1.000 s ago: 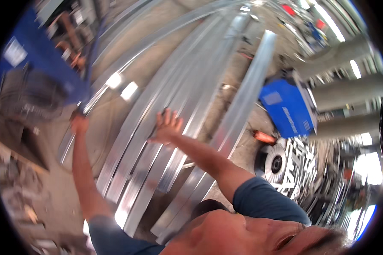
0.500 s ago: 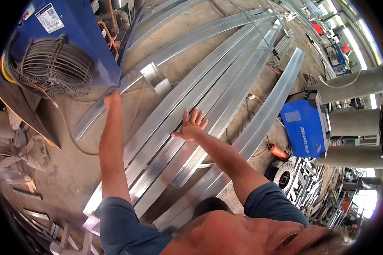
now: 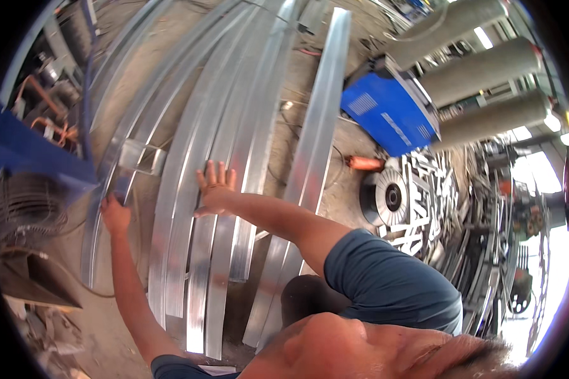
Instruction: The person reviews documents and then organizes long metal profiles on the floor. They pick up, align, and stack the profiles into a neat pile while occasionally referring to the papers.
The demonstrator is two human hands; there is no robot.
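Long, silvery metal channels point(image 3: 174, 208) lie side by side on the floor before me. My right hand point(image 3: 217, 192) rests flat on this group, its fingers spread and holding nothing. Farther left, my left hand point(image 3: 116, 216) has its fingers curled over a separate long metal channel point(image 3: 92, 237). A short, wide channel offcut point(image 3: 142, 158) sits across that same channel, just beyond my left fingertips. The underside of my left grip is hidden.
At the left stands a blue machine point(image 3: 38, 151) with a round fan guard point(image 3: 25, 205). On the right are a blue box-shaped machine point(image 3: 389, 110), an orange cylinder point(image 3: 365, 163), a wire spool point(image 3: 389, 197) and piled metal offcuts point(image 3: 427, 218). Large grey cylinders point(image 3: 480, 72) lie behind.
The view has swung right, so the channels run more upright in the picture. My left hand still grips the left channel; my right palm remains spread on the group.
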